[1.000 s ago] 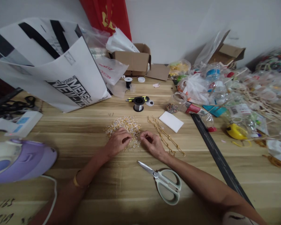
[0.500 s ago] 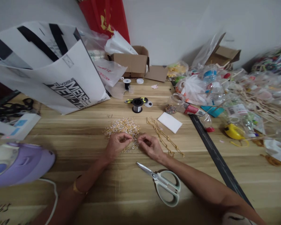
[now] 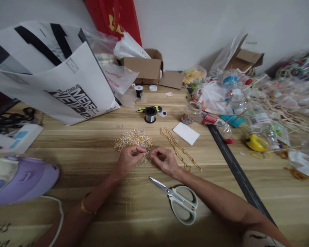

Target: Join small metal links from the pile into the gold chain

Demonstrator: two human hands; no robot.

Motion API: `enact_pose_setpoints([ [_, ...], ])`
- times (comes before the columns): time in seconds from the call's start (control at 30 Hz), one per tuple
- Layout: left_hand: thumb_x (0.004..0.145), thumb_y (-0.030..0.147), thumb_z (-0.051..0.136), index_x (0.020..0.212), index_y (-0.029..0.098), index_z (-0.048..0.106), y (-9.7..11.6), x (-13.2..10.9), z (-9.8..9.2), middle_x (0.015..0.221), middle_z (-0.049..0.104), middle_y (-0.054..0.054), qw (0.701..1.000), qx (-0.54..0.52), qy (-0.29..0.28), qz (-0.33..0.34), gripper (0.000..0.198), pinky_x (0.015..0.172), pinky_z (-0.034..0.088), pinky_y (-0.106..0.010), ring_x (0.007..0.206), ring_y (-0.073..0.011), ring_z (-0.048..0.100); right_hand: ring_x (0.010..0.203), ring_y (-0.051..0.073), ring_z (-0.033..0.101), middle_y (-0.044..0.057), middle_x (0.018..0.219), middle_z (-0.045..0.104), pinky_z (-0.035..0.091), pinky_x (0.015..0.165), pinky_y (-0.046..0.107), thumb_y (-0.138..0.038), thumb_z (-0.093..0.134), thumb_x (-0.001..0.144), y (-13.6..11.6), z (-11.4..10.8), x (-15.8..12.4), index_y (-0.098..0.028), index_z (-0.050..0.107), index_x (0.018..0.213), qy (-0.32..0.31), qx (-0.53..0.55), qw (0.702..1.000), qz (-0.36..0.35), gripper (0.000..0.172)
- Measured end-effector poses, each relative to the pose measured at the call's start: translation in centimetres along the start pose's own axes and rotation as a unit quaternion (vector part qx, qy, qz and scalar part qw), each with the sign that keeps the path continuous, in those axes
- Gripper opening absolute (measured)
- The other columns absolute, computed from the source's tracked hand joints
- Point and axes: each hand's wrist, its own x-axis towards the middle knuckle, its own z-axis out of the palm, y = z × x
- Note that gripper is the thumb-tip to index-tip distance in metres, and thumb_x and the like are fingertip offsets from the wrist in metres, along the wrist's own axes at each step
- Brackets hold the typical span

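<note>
My left hand (image 3: 130, 159) is closed in a pinch over the near edge of a heap of small gold and clear beads (image 3: 134, 138). Facing it, my right hand (image 3: 166, 161) pinches too, its fingertips almost meeting the left ones. Whatever sits between the fingertips is too small to name. Just right of my right hand lie gold beaded chains (image 3: 180, 152). Scissors (image 3: 176, 202) with pale green handles rest on the table below my hands, blades slightly apart and pointing up and left.
Behind the beads stand a wire spool (image 3: 150, 115) and a yellow-black cutter (image 3: 141, 109). A folded white paper (image 3: 186, 133) and a jar of beads (image 3: 192, 113) are to the right. Plastic bottles and bags crowd the far right; a large white bag (image 3: 84, 85) and purple appliance (image 3: 28, 180) occupy the left.
The two hands' fingertips have come slightly closer together over the beads. The whole view has shifted a little; the objects on the table stay in place.
</note>
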Motion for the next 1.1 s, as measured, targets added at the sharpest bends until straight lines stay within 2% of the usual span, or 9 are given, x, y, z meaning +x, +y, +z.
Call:
enact_pose_setpoints([
  [0.47,0.066,0.022,0.067,0.070,0.014,0.069,-0.53,0.00,0.16,0.070,0.072,-0.005,0.999,0.021,0.009,0.022,0.009,0.061,0.050,-0.024,0.065,-0.0155,0.065,0.056,0.011,0.050,0.003,0.066,0.059,0.039,0.050,0.020,-0.028,0.055,0.080,0.03,0.08,0.02,-0.015,0.061,0.075,-0.021,0.012,0.999,0.027,0.015],
  [0.7,0.069,0.022,0.065,0.071,0.014,0.068,-0.60,-0.08,0.13,0.071,0.072,-0.005,0.998,0.041,0.008,0.045,0.009,0.062,0.050,-0.025,0.066,-0.0158,0.065,0.056,0.011,0.047,0.001,0.064,0.056,0.038,0.051,0.021,-0.031,0.055,0.080,0.05,-0.10,0.33,-0.014,0.059,0.076,-0.010,0.044,0.997,0.059,0.018],
  [0.87,0.072,0.019,0.063,0.071,0.014,0.068,-0.52,-0.09,-0.03,0.071,0.071,-0.004,0.991,0.098,0.004,0.088,0.007,0.063,0.049,-0.025,0.066,-0.0149,0.064,0.058,0.011,0.048,0.001,0.065,0.056,0.038,0.053,0.022,-0.036,0.056,0.080,0.63,-0.14,0.49,-0.014,0.059,0.078,-0.001,0.068,0.995,0.071,0.022],
  [1.1,0.073,0.013,0.061,0.069,0.016,0.065,-0.62,0.01,-0.24,0.071,0.068,-0.004,0.962,0.196,0.005,0.192,0.007,0.069,0.047,-0.029,0.071,-0.0165,0.061,0.058,0.010,0.046,0.000,0.065,0.053,0.037,0.054,0.022,-0.035,0.056,0.080,0.45,-0.31,0.67,-0.014,0.058,0.075,-0.001,0.078,0.994,0.074,0.022],
])
